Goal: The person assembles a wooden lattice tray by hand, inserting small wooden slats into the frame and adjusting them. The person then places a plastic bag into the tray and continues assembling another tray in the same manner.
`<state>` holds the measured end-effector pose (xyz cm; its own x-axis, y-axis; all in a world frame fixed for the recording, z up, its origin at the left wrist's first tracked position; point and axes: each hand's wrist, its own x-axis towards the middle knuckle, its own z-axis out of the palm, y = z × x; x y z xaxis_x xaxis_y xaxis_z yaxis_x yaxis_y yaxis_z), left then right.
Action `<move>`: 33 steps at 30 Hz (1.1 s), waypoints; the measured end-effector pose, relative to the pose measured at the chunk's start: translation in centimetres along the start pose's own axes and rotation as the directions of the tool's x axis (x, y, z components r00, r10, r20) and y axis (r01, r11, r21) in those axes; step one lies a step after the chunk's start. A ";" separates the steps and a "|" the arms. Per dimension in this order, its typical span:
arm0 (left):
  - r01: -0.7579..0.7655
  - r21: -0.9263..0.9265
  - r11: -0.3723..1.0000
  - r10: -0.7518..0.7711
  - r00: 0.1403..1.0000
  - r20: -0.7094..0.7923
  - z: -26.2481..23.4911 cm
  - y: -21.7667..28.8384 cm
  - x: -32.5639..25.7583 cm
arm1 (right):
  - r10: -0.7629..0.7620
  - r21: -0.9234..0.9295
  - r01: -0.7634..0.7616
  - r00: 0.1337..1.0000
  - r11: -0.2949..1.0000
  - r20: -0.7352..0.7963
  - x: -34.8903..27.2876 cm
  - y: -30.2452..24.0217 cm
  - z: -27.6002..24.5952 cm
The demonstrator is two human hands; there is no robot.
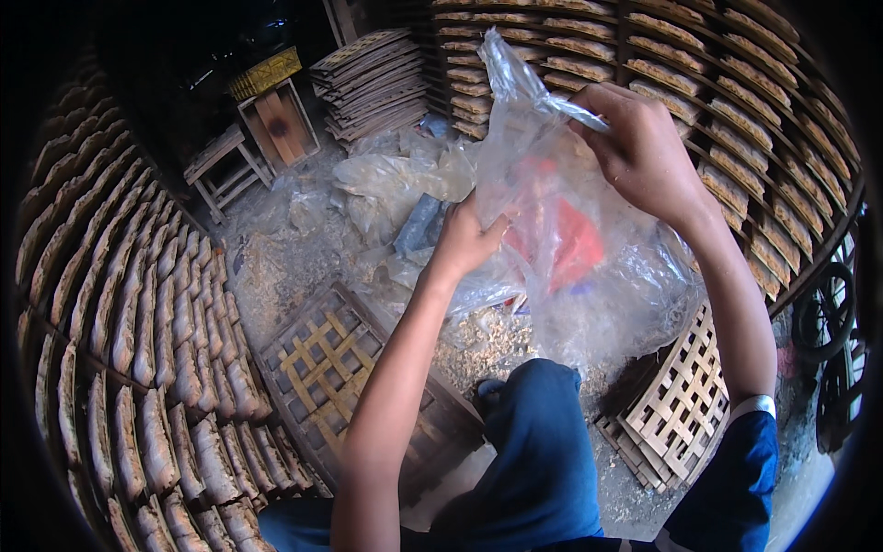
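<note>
I hold a big clear plastic bag (589, 248) up in front of me. My right hand (644, 152) is closed tight on the twisted top of the bag. My left hand (464, 241) grips the bag's left side lower down. Something red (575, 244) sits inside the bag. Below, near my blue-clad knee (543, 432), a woven wooden tray (326, 368) lies on the dusty floor (276, 258). More crumpled plastic (395, 179) lies farther away.
</note>
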<state>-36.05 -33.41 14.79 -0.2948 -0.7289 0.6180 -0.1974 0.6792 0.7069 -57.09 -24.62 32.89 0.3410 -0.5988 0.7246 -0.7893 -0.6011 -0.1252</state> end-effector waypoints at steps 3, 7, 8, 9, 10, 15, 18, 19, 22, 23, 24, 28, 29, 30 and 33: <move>0.061 0.012 0.998 -0.062 0.997 0.051 -0.1 0.2 0.1 | -0.074 -0.062 0.072 0.997 0.995 -0.035 0.2 0.7 -0.4; 0.164 0.084 0.983 -0.169 0.984 0.049 0.3 0.1 0.1 | -0.167 -0.101 0.160 0.984 0.982 -0.061 0.5 0.8 -1.2; 0.179 0.115 0.977 -0.187 0.980 0.064 0.7 -0.2 0.0 | -0.197 -0.105 0.190 0.978 0.976 -0.062 0.7 0.9 -1.6; 0.192 0.144 0.971 -0.205 0.975 0.080 1.3 -0.7 -0.1 | -0.209 -0.161 0.198 0.976 0.967 -0.055 0.7 1.4 -2.3; 0.203 0.169 0.965 -0.221 0.971 0.093 1.9 -1.4 -0.3 | -0.224 -0.220 0.209 0.974 0.953 -0.045 0.8 2.1 -3.3; 0.090 0.536 0.839 -0.179 0.977 0.116 3.8 -7.5 -1.6 | -0.138 -0.272 0.113 0.987 0.956 -0.076 0.9 2.9 -7.5; 0.150 0.655 0.740 -0.328 0.932 0.156 5.5 -7.7 -1.2 | -0.025 -0.339 -0.014 0.994 0.941 -0.111 -0.7 8.5 -12.3; 0.168 0.708 0.686 -0.390 0.907 0.162 5.2 -7.8 -1.3 | 0.005 -0.327 -0.049 0.991 0.944 -0.135 -1.2 9.6 -13.3; 0.292 0.565 0.771 -0.425 0.898 0.117 1.8 -10.2 -2.0 | 0.100 -0.319 -0.166 0.972 0.933 -0.214 -2.9 13.4 -14.8; 0.347 0.459 0.818 -0.432 0.897 0.092 0.9 -10.5 -2.2 | 0.168 -0.300 -0.231 0.961 0.926 -0.222 -3.9 15.2 -15.5; 0.312 0.425 0.850 -0.387 0.916 0.102 0.7 -10.4 -1.8 | 0.230 -0.290 -0.292 0.946 0.912 -0.227 -5.2 17.5 -16.4; 0.312 0.084 0.947 -0.312 0.950 -0.008 -3.3 -10.3 -1.0 | 0.329 -0.154 -0.386 0.895 0.910 -0.299 -10.9 25.4 -16.4; 0.339 0.036 0.940 -0.338 0.940 -0.041 -5.1 -9.6 -1.2 | 0.385 -0.106 -0.429 0.876 0.897 -0.292 -12.1 26.8 -15.3; 0.354 -0.027 0.935 -0.355 0.932 -0.072 -6.5 -8.6 -1.1 | 0.430 -0.070 -0.467 0.856 0.882 -0.288 -12.9 27.8 -14.9; 0.363 -0.151 0.919 -0.387 0.903 -0.186 -10.7 -5.1 -1.0 | 0.417 0.131 -0.396 0.875 0.909 -0.247 -12.8 27.6 -13.1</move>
<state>-24.77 -37.03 14.24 -0.0163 -0.9372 0.3484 -0.1474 0.3469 0.9263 -89.98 -26.59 29.01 -0.1564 -0.6437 0.7491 -0.7855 -0.3788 -0.4894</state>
